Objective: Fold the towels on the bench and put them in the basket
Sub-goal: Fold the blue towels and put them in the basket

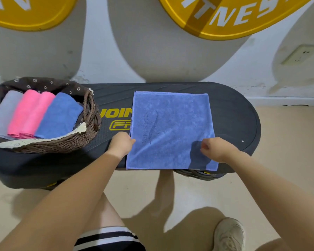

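A blue towel (170, 127) lies flat on the black bench (232, 116), its near edge hanging a little over the front. My left hand (121, 143) pinches the towel's left edge. My right hand (217, 149) pinches the cloth near its right edge, fingers curled. A wicker basket (76, 140) with a brown flowered lining stands on the bench's left end. Inside it lie several folded towels: a pale lilac one (5, 115), a pink one (30, 113) and a blue one (59, 116).
The bench stands against a white wall with grey and yellow painted shapes (170, 42). A wall socket (299, 54) is at the right. My legs and a pale shoe (228, 234) are on the beige floor below.
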`<state>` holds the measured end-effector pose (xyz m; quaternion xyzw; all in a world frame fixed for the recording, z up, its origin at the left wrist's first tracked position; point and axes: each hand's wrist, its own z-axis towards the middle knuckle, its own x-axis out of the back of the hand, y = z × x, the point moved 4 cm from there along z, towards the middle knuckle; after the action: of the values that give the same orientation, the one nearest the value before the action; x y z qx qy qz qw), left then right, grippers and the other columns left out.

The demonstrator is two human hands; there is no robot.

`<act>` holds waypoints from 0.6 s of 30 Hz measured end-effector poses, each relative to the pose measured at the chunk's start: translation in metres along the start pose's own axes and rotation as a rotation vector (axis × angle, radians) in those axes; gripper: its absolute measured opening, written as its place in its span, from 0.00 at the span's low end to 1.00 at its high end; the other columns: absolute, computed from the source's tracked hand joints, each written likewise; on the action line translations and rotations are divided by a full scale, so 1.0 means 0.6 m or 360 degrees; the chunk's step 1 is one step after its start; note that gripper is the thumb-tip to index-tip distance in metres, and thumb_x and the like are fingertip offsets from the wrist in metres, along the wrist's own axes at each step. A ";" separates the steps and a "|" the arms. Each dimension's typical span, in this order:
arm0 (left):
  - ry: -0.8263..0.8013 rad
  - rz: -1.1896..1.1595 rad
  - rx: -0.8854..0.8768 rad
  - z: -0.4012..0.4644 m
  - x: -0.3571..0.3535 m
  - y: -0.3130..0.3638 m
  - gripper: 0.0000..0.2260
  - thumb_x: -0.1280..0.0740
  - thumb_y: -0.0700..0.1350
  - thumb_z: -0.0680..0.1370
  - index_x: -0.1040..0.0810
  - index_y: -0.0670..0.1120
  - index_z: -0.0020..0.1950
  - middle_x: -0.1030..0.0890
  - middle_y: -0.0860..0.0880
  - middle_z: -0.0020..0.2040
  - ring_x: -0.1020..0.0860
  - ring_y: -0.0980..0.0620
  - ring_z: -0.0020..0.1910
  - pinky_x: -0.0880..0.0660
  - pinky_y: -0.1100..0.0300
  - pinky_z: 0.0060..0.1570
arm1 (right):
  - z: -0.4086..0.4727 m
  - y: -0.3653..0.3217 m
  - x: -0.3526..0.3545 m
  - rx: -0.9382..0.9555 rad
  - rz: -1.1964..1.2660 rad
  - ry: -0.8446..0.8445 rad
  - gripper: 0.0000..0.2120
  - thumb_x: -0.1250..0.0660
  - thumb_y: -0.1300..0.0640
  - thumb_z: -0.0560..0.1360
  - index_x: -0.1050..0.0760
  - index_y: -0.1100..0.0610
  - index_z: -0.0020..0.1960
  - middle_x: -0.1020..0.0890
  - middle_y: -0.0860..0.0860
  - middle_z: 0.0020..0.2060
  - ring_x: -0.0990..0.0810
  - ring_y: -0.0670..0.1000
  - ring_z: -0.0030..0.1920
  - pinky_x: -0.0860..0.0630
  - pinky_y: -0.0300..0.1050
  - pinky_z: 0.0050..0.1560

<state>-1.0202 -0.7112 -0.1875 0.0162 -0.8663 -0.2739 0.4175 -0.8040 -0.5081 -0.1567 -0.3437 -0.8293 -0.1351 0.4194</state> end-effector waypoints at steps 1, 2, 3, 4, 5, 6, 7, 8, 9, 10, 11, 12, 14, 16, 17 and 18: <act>0.0084 -0.0017 -0.0019 0.005 0.003 -0.003 0.20 0.38 0.41 0.78 0.43 0.45 0.28 0.39 0.48 0.27 0.40 0.49 0.28 0.44 0.57 0.30 | 0.002 -0.003 -0.001 0.0004 0.0021 0.0003 0.16 0.46 0.56 0.78 0.40 0.54 0.32 0.34 0.50 0.31 0.38 0.48 0.30 0.39 0.41 0.30; 0.0142 -0.0035 -0.0032 0.008 0.007 -0.008 0.19 0.39 0.41 0.78 0.41 0.45 0.30 0.36 0.47 0.29 0.37 0.48 0.30 0.41 0.57 0.32 | 0.003 -0.005 -0.002 0.0004 0.0027 0.0010 0.16 0.46 0.56 0.78 0.40 0.54 0.32 0.34 0.50 0.31 0.38 0.48 0.30 0.39 0.41 0.30; 0.0175 -0.0017 -0.0046 0.009 0.010 -0.012 0.17 0.38 0.42 0.78 0.39 0.45 0.31 0.32 0.47 0.32 0.33 0.46 0.34 0.38 0.57 0.35 | 0.004 -0.007 -0.002 0.0000 0.0017 0.0010 0.16 0.46 0.56 0.78 0.40 0.54 0.32 0.33 0.50 0.31 0.37 0.49 0.30 0.39 0.41 0.30; 0.0175 0.0037 -0.0059 0.010 0.012 -0.016 0.15 0.37 0.42 0.78 0.37 0.45 0.33 0.29 0.46 0.35 0.31 0.45 0.37 0.36 0.57 0.37 | 0.006 -0.007 -0.002 -0.0008 0.0000 0.0001 0.16 0.46 0.56 0.78 0.40 0.54 0.32 0.33 0.50 0.31 0.37 0.49 0.30 0.38 0.41 0.30; 0.0146 0.0091 -0.0075 0.013 0.012 -0.019 0.13 0.36 0.42 0.77 0.35 0.45 0.34 0.27 0.45 0.37 0.30 0.44 0.39 0.35 0.57 0.39 | 0.007 -0.007 -0.003 -0.0027 -0.0017 -0.0012 0.16 0.46 0.56 0.78 0.39 0.54 0.32 0.32 0.50 0.31 0.36 0.49 0.30 0.37 0.42 0.31; 0.0115 0.0123 -0.0099 0.017 0.012 -0.022 0.12 0.35 0.42 0.76 0.35 0.44 0.35 0.27 0.45 0.37 0.29 0.44 0.39 0.34 0.57 0.39 | 0.010 -0.006 -0.003 -0.0055 -0.0024 -0.0022 0.15 0.46 0.56 0.78 0.38 0.54 0.32 0.32 0.50 0.31 0.35 0.49 0.31 0.36 0.42 0.32; 0.0092 0.0127 -0.0128 0.021 0.012 -0.021 0.12 0.35 0.43 0.76 0.35 0.45 0.35 0.27 0.46 0.36 0.29 0.44 0.38 0.35 0.57 0.38 | 0.012 -0.004 -0.002 -0.0085 -0.0024 -0.0015 0.15 0.46 0.56 0.78 0.38 0.53 0.32 0.32 0.49 0.32 0.35 0.49 0.31 0.35 0.42 0.33; 0.0081 0.0118 -0.0172 0.026 0.012 -0.015 0.14 0.35 0.43 0.75 0.36 0.45 0.34 0.29 0.46 0.34 0.31 0.45 0.37 0.36 0.57 0.36 | 0.014 -0.003 0.003 -0.0110 -0.0022 0.0009 0.15 0.46 0.56 0.78 0.38 0.53 0.32 0.32 0.49 0.32 0.34 0.49 0.31 0.35 0.42 0.33; 0.0067 0.0093 -0.0204 0.033 0.011 -0.006 0.15 0.35 0.43 0.75 0.39 0.45 0.32 0.32 0.47 0.32 0.33 0.45 0.35 0.39 0.57 0.35 | 0.017 0.000 0.010 -0.0136 -0.0015 0.0044 0.15 0.46 0.56 0.77 0.39 0.52 0.32 0.32 0.49 0.32 0.33 0.50 0.32 0.36 0.43 0.32; 0.0069 0.0048 -0.0209 0.041 0.012 0.003 0.17 0.36 0.43 0.75 0.41 0.46 0.30 0.35 0.46 0.30 0.36 0.46 0.33 0.41 0.57 0.34 | 0.021 0.002 0.019 -0.0156 0.0000 0.0086 0.15 0.46 0.56 0.77 0.39 0.52 0.32 0.32 0.50 0.33 0.32 0.51 0.33 0.36 0.43 0.32; 0.0084 -0.0009 -0.0171 0.052 0.014 0.012 0.18 0.38 0.43 0.75 0.42 0.45 0.29 0.37 0.46 0.29 0.38 0.47 0.31 0.43 0.58 0.34 | 0.029 0.005 0.028 -0.0165 0.0025 0.0136 0.15 0.46 0.56 0.77 0.39 0.52 0.32 0.31 0.51 0.34 0.30 0.53 0.36 0.35 0.43 0.34; 0.0104 -0.0073 -0.0121 0.065 0.017 0.022 0.19 0.39 0.44 0.75 0.43 0.45 0.28 0.38 0.47 0.27 0.39 0.47 0.29 0.44 0.58 0.32 | 0.038 0.008 0.039 -0.0164 0.0060 0.0196 0.14 0.46 0.56 0.77 0.38 0.52 0.33 0.30 0.51 0.36 0.29 0.55 0.39 0.33 0.44 0.36; 0.0179 -0.0135 -0.0081 0.090 0.023 0.041 0.19 0.40 0.45 0.77 0.40 0.44 0.28 0.38 0.47 0.26 0.37 0.46 0.29 0.44 0.58 0.30 | 0.062 0.014 0.060 -0.0172 0.0153 0.0336 0.10 0.46 0.57 0.77 0.32 0.57 0.39 0.30 0.53 0.40 0.28 0.56 0.42 0.31 0.46 0.41; 0.0284 -0.0062 -0.0132 0.114 0.033 0.063 0.11 0.40 0.46 0.78 0.31 0.40 0.39 0.29 0.45 0.32 0.29 0.41 0.37 0.37 0.56 0.34 | 0.088 0.024 0.078 -0.0192 0.0261 0.0455 0.11 0.47 0.57 0.77 0.28 0.60 0.47 0.30 0.53 0.43 0.28 0.57 0.44 0.30 0.46 0.43; 0.0340 -0.0017 -0.0142 0.127 0.039 0.072 0.10 0.40 0.45 0.79 0.29 0.38 0.48 0.25 0.43 0.40 0.26 0.39 0.44 0.33 0.54 0.39 | 0.100 0.029 0.086 -0.0190 0.0312 0.0491 0.11 0.47 0.57 0.78 0.28 0.61 0.49 0.31 0.54 0.44 0.28 0.58 0.44 0.29 0.47 0.45; 0.0391 0.0029 -0.0156 0.142 0.045 0.081 0.11 0.41 0.45 0.79 0.29 0.37 0.54 0.23 0.40 0.47 0.26 0.38 0.50 0.31 0.52 0.43 | 0.113 0.034 0.095 -0.0174 0.0352 0.0521 0.12 0.47 0.57 0.78 0.28 0.61 0.51 0.31 0.54 0.45 0.27 0.59 0.46 0.28 0.48 0.47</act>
<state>-1.0903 -0.6373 -0.1874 0.0213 -0.7942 -0.3081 0.5233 -0.8540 -0.4325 -0.1545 -0.4284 -0.6987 -0.1871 0.5415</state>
